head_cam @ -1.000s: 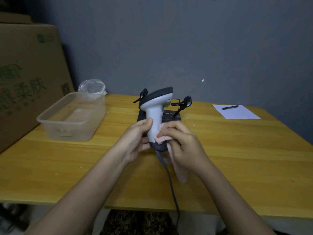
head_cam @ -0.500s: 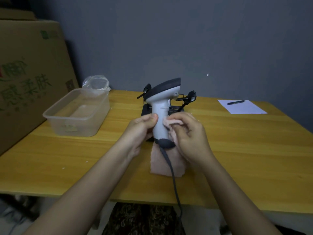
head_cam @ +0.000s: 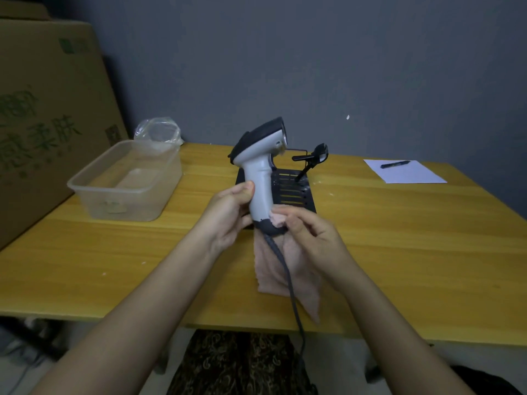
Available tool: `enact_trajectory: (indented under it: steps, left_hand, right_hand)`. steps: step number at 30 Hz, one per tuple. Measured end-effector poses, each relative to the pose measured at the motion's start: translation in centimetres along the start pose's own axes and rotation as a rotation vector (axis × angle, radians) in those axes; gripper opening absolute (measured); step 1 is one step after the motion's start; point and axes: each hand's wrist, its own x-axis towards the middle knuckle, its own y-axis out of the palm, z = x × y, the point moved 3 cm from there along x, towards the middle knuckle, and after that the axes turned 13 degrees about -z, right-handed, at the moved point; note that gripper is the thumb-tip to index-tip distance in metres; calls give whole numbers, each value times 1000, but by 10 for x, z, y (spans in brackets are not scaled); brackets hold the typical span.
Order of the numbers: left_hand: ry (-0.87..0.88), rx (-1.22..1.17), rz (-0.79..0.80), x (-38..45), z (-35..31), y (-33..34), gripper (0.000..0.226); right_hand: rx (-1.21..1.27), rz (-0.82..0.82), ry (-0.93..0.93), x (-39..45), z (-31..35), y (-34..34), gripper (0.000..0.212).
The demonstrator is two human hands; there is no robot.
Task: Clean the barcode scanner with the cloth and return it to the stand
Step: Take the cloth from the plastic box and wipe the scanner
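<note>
We see green Chinese print on the side of the cardboard box (head_cam: 48, 109) at left; only "柔肤" reads clearly, the characters above it are cut off. The small green logo higher on it is too blurred to read.

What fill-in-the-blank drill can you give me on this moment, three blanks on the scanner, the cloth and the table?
1. The left hand grips the barcode scanner by its ____.
2. The right hand presses the ____ cloth against the scanner's lower end.
3. The pen lies on a sheet of ____ at the table's far right.

Missing words: handle; pink; paper
</note>
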Motion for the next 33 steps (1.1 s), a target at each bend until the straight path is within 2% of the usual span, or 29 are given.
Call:
enact_trajectory:
  steps: [3,6,8,10,12,15,18,22,26,28,31,33]
  left_hand:
    - [-10,-10,1,0,3,-1,19]
    - [22,-5,-7,0,2,-2,17]
    - [53,-1,-42,0,-1,-1,15]
    - [87,13,-75,-3,-1,5,15]
    - [128,39,-128,-8,2,13,15]
    - [146,24,-203,-12,6,19,14]
    - [120,15,-228,-11,3,19,15]
    - [90,29,-207,-10,2,13,16]
    - [41,17,-196,-5,1,4,14]
    - [32,1,-169,-3,0,1,22]
    - [39,3,-103,-2,-2,2,26]
    - [43,5,-58,-5,-1,4,20]
  right_hand:
    - [-54,-43,-48,4,1,-10,16]
    - [-125,-139,-142,11,6,-26,18]
    - [-50,-217,-138,8,12,-26,25]
    - [27,-223,-83,-2,18,-7,38]
    - [-70,-240,-100,-11,14,15,35]
    - [-335,-396,-247,-13,2,26,22]
    - [-385,-396,-359,-10,-6,26,16]
    - [-152,-248,-281,-5,-6,7,8]
    - [-207,-21,-185,7,-7,-19,11]
    - [-198,-74,-105,10,-7,-28,15]
    - [9,-254,5,12,-1,-17,16]
    - [71,-206,95,10,0,1,9]
